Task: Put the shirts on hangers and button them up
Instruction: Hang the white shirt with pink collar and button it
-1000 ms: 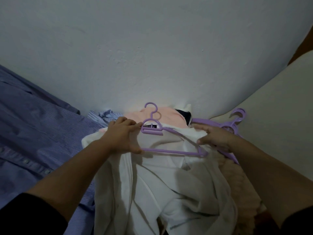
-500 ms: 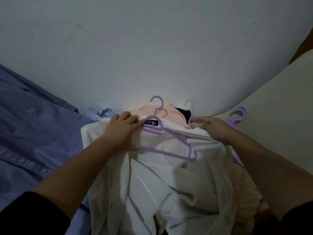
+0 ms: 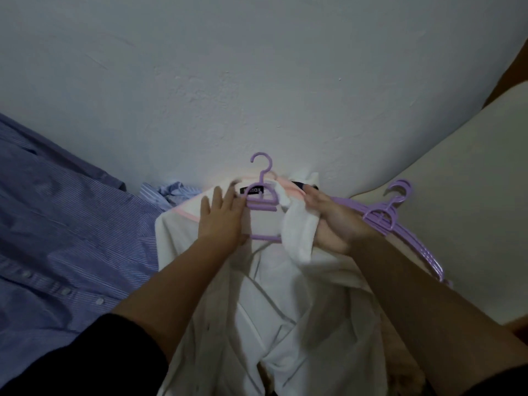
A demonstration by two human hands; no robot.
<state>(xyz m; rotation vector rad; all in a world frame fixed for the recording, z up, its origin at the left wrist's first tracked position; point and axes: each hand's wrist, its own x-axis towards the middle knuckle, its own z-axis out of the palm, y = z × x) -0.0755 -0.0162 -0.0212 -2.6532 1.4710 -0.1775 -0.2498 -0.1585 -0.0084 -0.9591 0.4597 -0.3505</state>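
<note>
The purple hanger (image 3: 261, 207) is half hidden by the white shirt (image 3: 297, 232), bunched in the right hand (image 3: 334, 221); the left hand (image 3: 221, 217) lies flat, its grip loose

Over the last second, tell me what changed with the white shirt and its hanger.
The right hand let go of the hanger's end and now grips the white shirt fabric, pulling it over the purple hanger's right arm. The hanger moved up toward the wall. The left hand stays on its left side; spare hangers and blue striped shirt unchanged.

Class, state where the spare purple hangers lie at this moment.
In the head view, the spare purple hangers lie stacked right of the white shirt, just beyond the right hand.
</note>
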